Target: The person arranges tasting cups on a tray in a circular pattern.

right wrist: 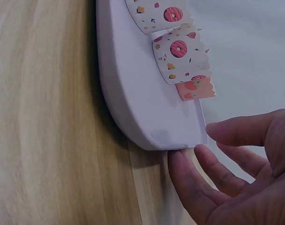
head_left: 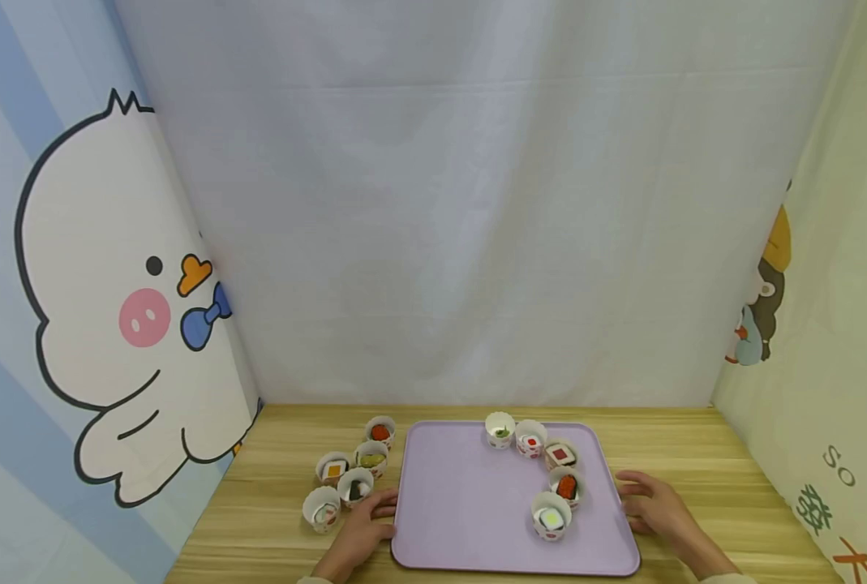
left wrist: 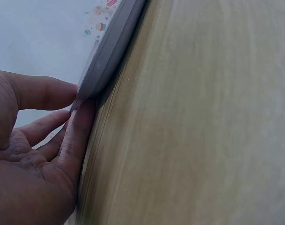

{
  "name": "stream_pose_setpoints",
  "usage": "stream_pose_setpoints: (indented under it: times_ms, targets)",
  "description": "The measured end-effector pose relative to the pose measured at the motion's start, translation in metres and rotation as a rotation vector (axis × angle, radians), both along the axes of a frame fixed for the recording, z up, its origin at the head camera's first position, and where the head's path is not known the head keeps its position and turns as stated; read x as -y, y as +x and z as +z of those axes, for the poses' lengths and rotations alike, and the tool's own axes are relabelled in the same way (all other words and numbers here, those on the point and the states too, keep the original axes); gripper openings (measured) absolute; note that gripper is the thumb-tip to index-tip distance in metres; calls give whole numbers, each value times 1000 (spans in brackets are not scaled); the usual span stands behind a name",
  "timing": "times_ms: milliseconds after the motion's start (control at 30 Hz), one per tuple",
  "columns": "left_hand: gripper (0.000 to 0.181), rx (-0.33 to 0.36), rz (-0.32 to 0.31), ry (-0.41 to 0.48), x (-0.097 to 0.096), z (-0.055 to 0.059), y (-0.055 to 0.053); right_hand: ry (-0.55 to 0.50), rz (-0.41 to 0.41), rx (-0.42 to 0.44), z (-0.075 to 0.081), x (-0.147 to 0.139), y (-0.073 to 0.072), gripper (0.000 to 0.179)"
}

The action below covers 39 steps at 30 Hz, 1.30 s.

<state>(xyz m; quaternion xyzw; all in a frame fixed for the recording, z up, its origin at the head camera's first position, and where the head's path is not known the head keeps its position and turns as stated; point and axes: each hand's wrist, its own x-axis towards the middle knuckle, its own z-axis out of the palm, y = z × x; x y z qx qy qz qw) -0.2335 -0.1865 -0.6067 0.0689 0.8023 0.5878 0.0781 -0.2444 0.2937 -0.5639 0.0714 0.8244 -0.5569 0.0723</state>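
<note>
A lilac rectangular tray (head_left: pixel 469 495) lies on the wooden table. My left hand (head_left: pixel 362 529) grips its left edge, thumb on the rim and fingers against the underside in the left wrist view. At the right edge, my right hand (head_left: pixel 655 509) pinches the rim (right wrist: pixel 177 140) between thumb and fingertips. Several patterned paper cups with toy-like sushi stand in a curve on the tray's right half, among them a cup with a white-and-green piece (head_left: pixel 551 517), a cup with an orange-red topping (head_left: pixel 567 487) and a cup with a green piece (head_left: pixel 501 431) at the back.
Left of the tray, several more paper cups cluster on the table (head_left: pixel 258 519), including a cup with an orange-topped piece (head_left: pixel 333 469) and one (head_left: pixel 322 509) close to my left hand. A white curtain (head_left: pixel 462 243) hangs behind the table, with printed cloths at both sides.
</note>
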Motion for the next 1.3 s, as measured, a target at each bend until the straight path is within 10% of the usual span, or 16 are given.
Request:
stream_pose_setpoints:
  times_ms: [1300]
  targets:
    - [59,4,26,-4,-2,-2,0,-122,-10,71,-22,-6,-8,65]
